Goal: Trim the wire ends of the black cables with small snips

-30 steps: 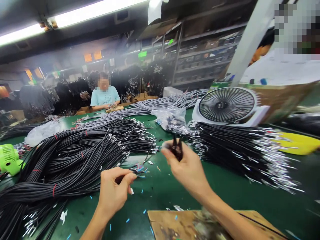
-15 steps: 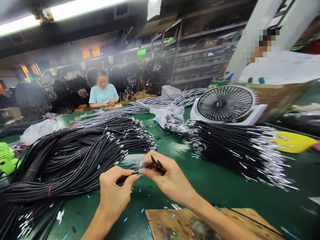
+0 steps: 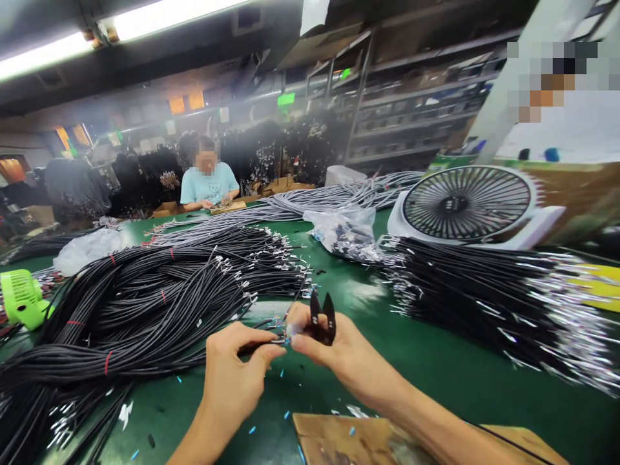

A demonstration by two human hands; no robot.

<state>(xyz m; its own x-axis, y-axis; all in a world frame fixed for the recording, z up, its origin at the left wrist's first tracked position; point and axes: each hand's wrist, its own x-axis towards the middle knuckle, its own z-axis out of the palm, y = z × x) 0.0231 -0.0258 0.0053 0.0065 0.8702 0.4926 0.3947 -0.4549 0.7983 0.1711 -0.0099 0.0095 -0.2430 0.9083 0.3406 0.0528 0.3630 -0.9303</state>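
Note:
My left hand (image 3: 235, 378) pinches the end of a black cable (image 3: 264, 343) whose thin coloured wires stick out at the tip. My right hand (image 3: 334, 349) grips small black snips (image 3: 323, 316), blades up, and its fingertips touch the cable's tip right beside my left fingers. Both hands hover over the green table (image 3: 436, 374). A big heap of black cables (image 3: 126, 310) lies to the left, and the held cable runs out of it. A second stack of black cables (image 3: 489, 300) with bare metallic ends lies to the right.
A wooden board (image 3: 387, 442) sits at the near edge. A white desk fan (image 3: 467, 206), clear bags of parts (image 3: 346, 232), grey cables (image 3: 310, 203) and a green fan (image 3: 22, 297) surround the work spot. A person in a light blue shirt (image 3: 209, 184) sits across the table.
My right hand came down from mid-air with the snips and met my left hand at the cable's tip. The snips then turned blades up.

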